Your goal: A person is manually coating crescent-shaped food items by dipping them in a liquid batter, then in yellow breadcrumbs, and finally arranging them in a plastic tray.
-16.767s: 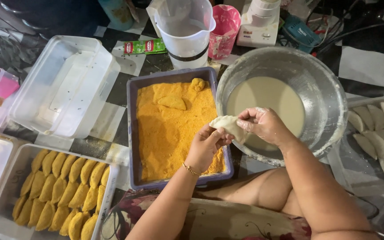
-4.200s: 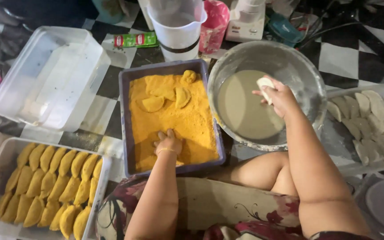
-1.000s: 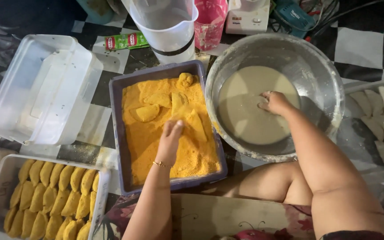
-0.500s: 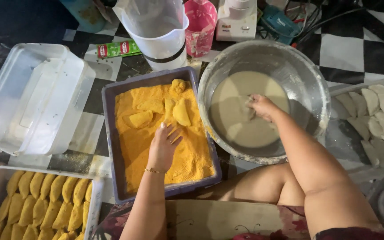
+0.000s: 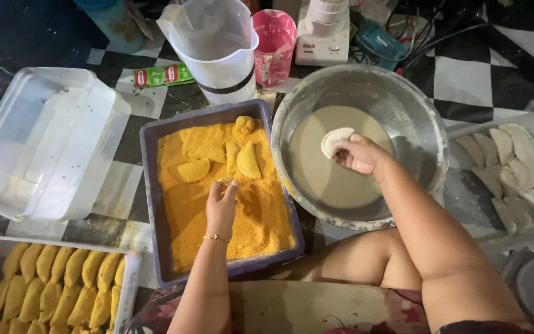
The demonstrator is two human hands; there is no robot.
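- Nearest the camera: a patterned cloth (image 5: 292, 309) over the lap and a bare knee (image 5: 347, 272).
- Lower left: a clear tray (image 5: 132, 272) holds rows of crumbed pieces (image 5: 57, 291), packed side by side.
- Left hand (image 5: 222, 201): palm down over the crumb tray (image 5: 149, 204), fingertips pinched on a small crumb-coated bit at the crumb surface. Whether it grips a whole piece cannot be told.
- The crumb tray is a grey-blue rectangle filled with orange crumbs (image 5: 254, 222). Several coated half-moon pieces (image 5: 248, 159) lie in its far half, just beyond the left hand.
- Right hand (image 5: 360, 154): closed on a pale half-moon pastry (image 5: 336, 140), held by its edge over the batter (image 5: 329, 179). The pastry is above the liquid, inside the bowl rim.
- The metal bowl (image 5: 421, 124) stands just right of the crumb tray, touching or nearly touching it.
- Right edge: a clear tray (image 5: 465, 204) holds uncoated pale pastries (image 5: 520, 167), overlapping.
- Left: an upturned clear lidded box (image 5: 44, 142) rests on the chequered floor (image 5: 465, 80).
- Far side: a clear jug (image 5: 217, 43) stands beyond the crumb tray; a pink cup (image 5: 274, 46) stands just beside it; a green packet (image 5: 163, 75) lies left of the jug; a white appliance (image 5: 322, 31) and cables (image 5: 428, 31) lie beyond the bowl.
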